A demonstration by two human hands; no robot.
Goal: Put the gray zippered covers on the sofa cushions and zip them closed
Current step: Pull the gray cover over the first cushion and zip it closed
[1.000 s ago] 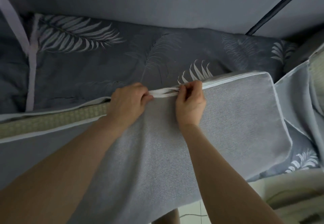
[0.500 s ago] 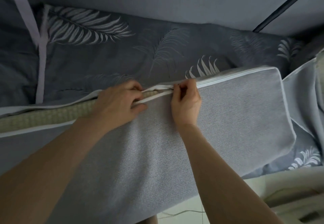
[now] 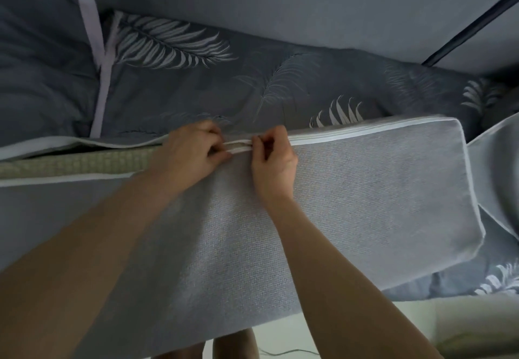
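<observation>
The gray cover [image 3: 365,190] is a coarse, woven-looking cloth with white piping, pulled over a flat, round-cornered slab that spreads out below both hands. The left hand [image 3: 193,153] has its fingers curled, pinching the two white edges of the opening together. Just beside it, the right hand [image 3: 273,159] pinches the zipper [image 3: 365,137] between thumb and fingertips; the pull itself is hidden under them. To the right of the right hand the zipper runs closed as a straight pale line. To the left of the left hand the cover gapes, baring the cushion [image 3: 75,163] — a greenish, gridded inner surface. Beyond the hands lies dark, soft leaf-print fabric [image 3: 224,91]. Far to the right of the right hand, another gray piped cloth [image 3: 494,167] hangs loosely.
</observation>
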